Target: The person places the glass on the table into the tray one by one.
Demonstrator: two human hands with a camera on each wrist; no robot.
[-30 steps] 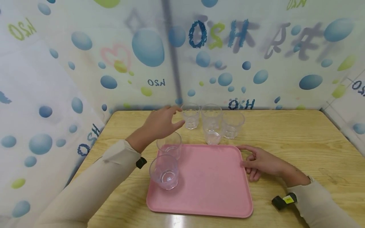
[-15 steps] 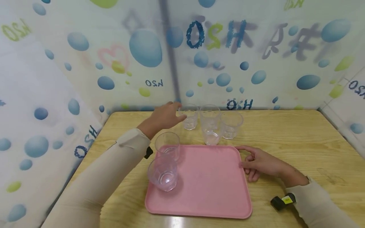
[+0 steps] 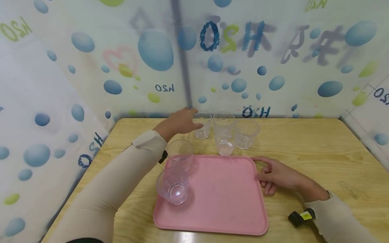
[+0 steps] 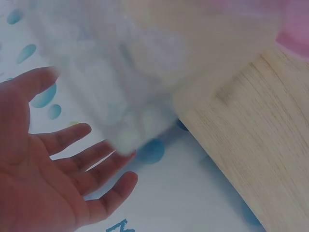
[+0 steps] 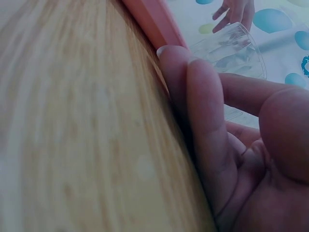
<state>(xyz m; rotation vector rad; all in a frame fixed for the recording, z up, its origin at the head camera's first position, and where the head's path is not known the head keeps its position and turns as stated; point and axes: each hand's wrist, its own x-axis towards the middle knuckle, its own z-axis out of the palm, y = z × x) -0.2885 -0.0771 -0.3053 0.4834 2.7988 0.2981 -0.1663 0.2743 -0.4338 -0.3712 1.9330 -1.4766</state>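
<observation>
A clear cup (image 3: 203,130) stands at the table's back edge. My left hand (image 3: 180,121) is at its left side, thumb and fingers spread; whether it touches the cup I cannot tell. In the left wrist view that hand's fingers look apart and loosely bent. My right hand (image 3: 279,176) holds the right side of a pink tray (image 3: 225,195) near its far corner, thumb at the rim, other fingers curled. Two clear cups sit on the tray's left side: a nearer cup (image 3: 174,189) and a farther cup (image 3: 180,152), partly overlapping in view.
Right of the back cup, clear cups (image 3: 225,135) overlap in view, with another cup (image 3: 247,135) beside them. All stand on a wooden table (image 3: 304,141) against a printed curtain (image 3: 231,67). A blurred pale shape (image 4: 106,82) covers part of the left wrist view.
My left hand has moved right and slightly away from me, closer to the back left cup. My right hand stays at the tray; the cups look unmoved.
</observation>
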